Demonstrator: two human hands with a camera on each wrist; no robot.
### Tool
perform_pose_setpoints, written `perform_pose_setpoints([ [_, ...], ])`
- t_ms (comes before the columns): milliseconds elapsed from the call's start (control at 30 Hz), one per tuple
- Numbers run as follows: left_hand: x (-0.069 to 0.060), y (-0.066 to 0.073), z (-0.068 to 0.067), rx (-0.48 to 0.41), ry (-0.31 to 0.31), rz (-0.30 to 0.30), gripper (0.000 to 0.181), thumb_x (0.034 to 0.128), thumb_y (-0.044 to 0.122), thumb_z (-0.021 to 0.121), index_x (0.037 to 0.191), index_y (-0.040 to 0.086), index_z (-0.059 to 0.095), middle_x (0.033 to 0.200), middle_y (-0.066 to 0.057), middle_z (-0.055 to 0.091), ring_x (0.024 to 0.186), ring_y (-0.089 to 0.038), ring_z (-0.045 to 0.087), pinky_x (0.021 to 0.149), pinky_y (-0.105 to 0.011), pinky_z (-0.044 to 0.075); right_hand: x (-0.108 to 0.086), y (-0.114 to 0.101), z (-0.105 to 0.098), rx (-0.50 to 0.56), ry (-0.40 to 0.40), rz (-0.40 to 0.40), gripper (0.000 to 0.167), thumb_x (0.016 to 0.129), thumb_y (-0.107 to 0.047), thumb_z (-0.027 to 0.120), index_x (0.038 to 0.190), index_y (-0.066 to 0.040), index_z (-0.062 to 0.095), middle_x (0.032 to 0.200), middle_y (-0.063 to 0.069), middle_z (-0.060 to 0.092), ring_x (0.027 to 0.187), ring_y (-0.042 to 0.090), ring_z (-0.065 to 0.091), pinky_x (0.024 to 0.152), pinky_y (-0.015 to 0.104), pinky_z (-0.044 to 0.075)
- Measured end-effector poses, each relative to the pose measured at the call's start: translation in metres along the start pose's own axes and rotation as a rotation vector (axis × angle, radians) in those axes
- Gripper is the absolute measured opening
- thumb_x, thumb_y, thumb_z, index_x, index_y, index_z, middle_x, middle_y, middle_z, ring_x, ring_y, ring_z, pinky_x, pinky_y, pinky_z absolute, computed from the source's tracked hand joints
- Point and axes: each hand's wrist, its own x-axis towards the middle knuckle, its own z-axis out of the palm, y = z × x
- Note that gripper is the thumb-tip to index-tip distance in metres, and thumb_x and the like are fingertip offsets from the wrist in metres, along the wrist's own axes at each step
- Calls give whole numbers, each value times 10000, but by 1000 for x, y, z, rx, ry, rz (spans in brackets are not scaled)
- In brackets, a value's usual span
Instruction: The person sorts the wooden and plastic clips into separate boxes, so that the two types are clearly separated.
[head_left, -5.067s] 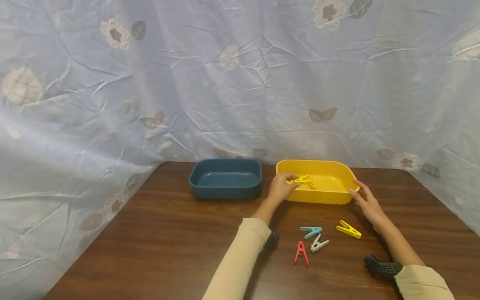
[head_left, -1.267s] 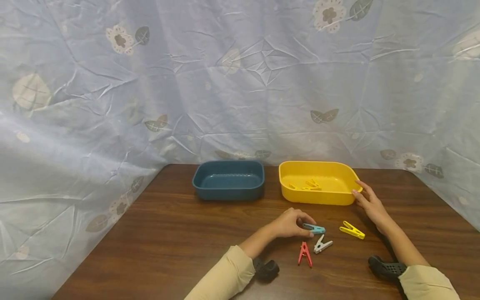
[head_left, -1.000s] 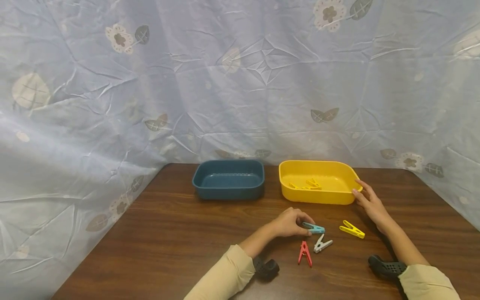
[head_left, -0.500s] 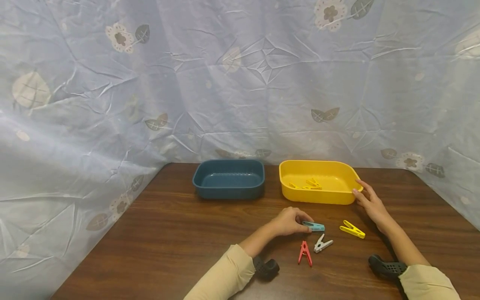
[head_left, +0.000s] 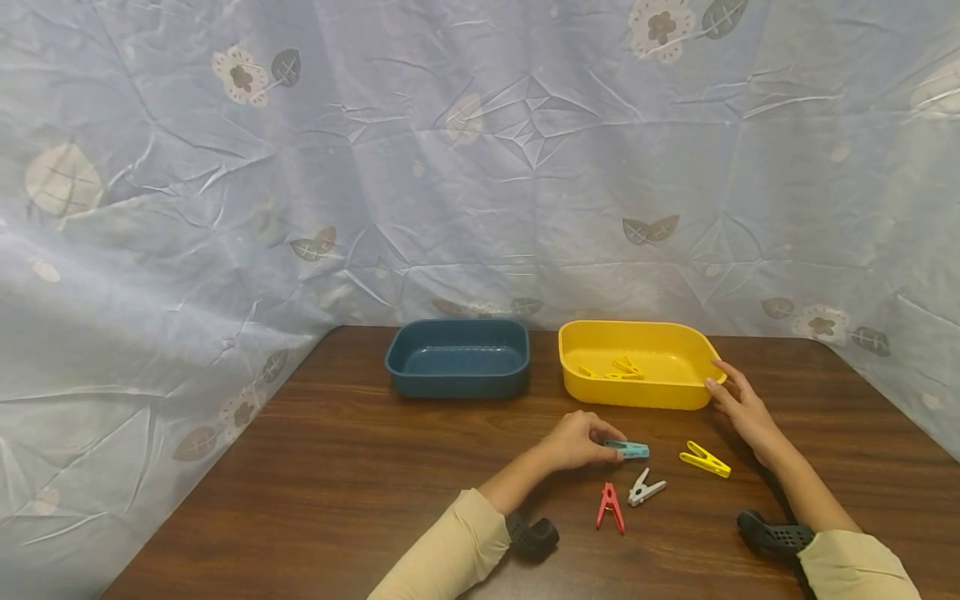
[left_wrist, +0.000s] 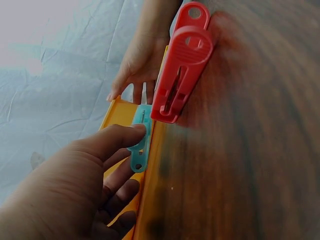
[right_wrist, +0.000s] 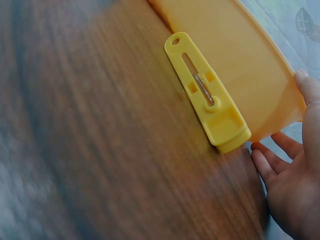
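My left hand [head_left: 576, 442] pinches a light blue clothespin [head_left: 633, 450] between thumb and fingers, in front of the yellow bin [head_left: 637, 395]. The left wrist view shows the thumb pressed on the light blue clothespin [left_wrist: 140, 155]. At the bin's right end, my right hand [head_left: 744, 417] touches the corner with fairly straight fingers; in the right wrist view its thumb lies at the rim. Nearby on the table lie a red clothespin [head_left: 611, 507], a white clothespin [head_left: 645, 488] and a yellow clothespin [head_left: 705, 459]. Several yellow clothespins [head_left: 627, 367] lie inside the yellow bin.
A dark blue bin [head_left: 457, 387] stands left of the yellow one, with a gap between them. Both are near the back edge of the brown wooden table [head_left: 337, 467]. Behind hangs a patterned curtain [head_left: 480, 208]. Black straps [head_left: 772, 533] sit at the wrists.
Earlier the left hand held a yellow clothespin over the yellow bin; that clothespin is now inside. The left hand came down to the light blue clothespin, which has since tilted slightly. The right hand stayed.
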Motion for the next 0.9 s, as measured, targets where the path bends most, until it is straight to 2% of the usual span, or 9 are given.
perform_pose_setpoints([
  [167, -1, 1, -1, 5, 41, 4, 228, 771, 197, 758, 991, 142, 731, 778, 113, 544, 644, -5, 428, 551, -142, 368, 0, -1, 1, 10, -2, 4, 606, 1003, -324, 353, 1465, -60, 64, 1363, 388, 195, 1185, 466, 326, 917, 508, 351],
  [400, -1, 2, -1, -3, 112, 16, 232, 753, 189, 772, 973, 128, 729, 756, 77, 533, 641, 1, 432, 562, -137, 369, 0, -1, 1, 25, -7, 0, 610, 1001, -331, 356, 1468, -74, 61, 1365, 394, 186, 1190, 473, 315, 923, 521, 337],
  [567, -1, 1, -2, -40, 131, 13, 234, 757, 177, 769, 979, 116, 725, 777, 50, 549, 651, -2, 446, 562, -141, 383, -1, -1, 0, 24, -4, 5, 616, 997, -341, 363, 1470, -81, 67, 1371, 383, 192, 1193, 462, 314, 910, 394, 411],
  [667, -1, 1, -2, -68, 137, 7, 233, 757, 168, 769, 978, 110, 724, 795, 47, 561, 663, -4, 462, 565, -144, 397, -1, 0, 0, 18, 1, 0, 608, 999, -328, 366, 1469, -73, 77, 1360, 374, 224, 1171, 429, 350, 851, 243, 446],
  [733, 0, 1, -2, -54, 144, 15, 232, 757, 176, 770, 977, 117, 726, 799, 62, 564, 672, -10, 465, 575, -143, 393, 0, 1, 0, 28, 1, -8, 609, 997, -326, 374, 1468, -71, 84, 1353, 375, 235, 1134, 290, 426, 817, 179, 440],
  [900, 1, 1, -4, 28, 169, 43, 232, 755, 206, 771, 975, 145, 730, 805, 89, 575, 694, -50, 468, 591, -136, 362, 1, 3, 0, 24, 5, -16, 601, 998, -313, 377, 1463, -57, 95, 1338, 376, 257, 1102, 257, 442, 771, 115, 416],
])
